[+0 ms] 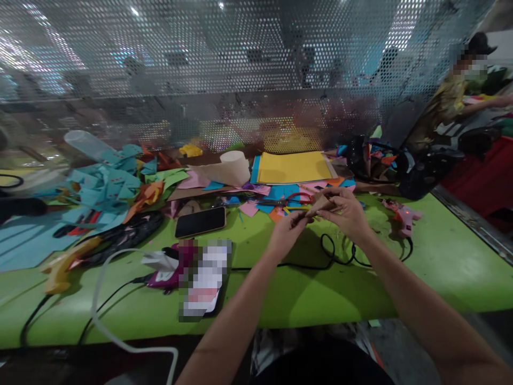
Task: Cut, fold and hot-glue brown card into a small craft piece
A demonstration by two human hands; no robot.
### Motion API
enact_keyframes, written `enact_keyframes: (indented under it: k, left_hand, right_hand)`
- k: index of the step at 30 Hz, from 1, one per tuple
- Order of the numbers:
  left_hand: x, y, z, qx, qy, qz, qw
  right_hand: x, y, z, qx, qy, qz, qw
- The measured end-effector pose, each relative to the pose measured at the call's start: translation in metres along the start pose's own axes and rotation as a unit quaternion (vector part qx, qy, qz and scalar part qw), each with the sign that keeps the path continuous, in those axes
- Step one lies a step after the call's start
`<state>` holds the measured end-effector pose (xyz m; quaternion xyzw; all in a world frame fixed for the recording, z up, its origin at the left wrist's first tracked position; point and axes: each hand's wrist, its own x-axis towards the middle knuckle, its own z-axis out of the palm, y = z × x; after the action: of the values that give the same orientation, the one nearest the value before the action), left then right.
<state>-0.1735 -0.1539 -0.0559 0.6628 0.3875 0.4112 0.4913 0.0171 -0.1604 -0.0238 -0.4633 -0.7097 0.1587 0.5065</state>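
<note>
Both my hands meet over the green table (441, 251), pinching a small folded piece of brownish paper (320, 203). My left hand (287, 230) grips its lower left end with closed fingers. My right hand (348, 213) closes over its right side from above. Red-handled scissors (294, 199) lie just behind the hands on scraps of pink, blue and orange paper. A black cable (332, 256) loops on the table under my right wrist.
A pink glue gun (403, 216) lies at right, a yellow one (64, 267) at left. A black phone (200, 221), a yellow paper sheet (294, 167), a paper roll (234, 166) and heaps of blue cut paper (104, 184) sit behind. Another person (460, 91) works at far right.
</note>
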Motion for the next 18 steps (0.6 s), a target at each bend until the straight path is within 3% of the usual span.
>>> enact_keyframes:
  k: [5,18]
  left_hand:
    - [-0.0016,0.0020,0.0005,0.052,-0.004,0.019,0.998]
    - [-0.0013,0.0026,-0.0007,0.046,-0.017,0.023,0.999]
  right_hand:
    - [-0.0004,-0.0029,0.0032,-0.013,-0.026,-0.029,0.999]
    - [-0.0008,-0.0066,0.0004,0.004,-0.037,-0.017,0.999]
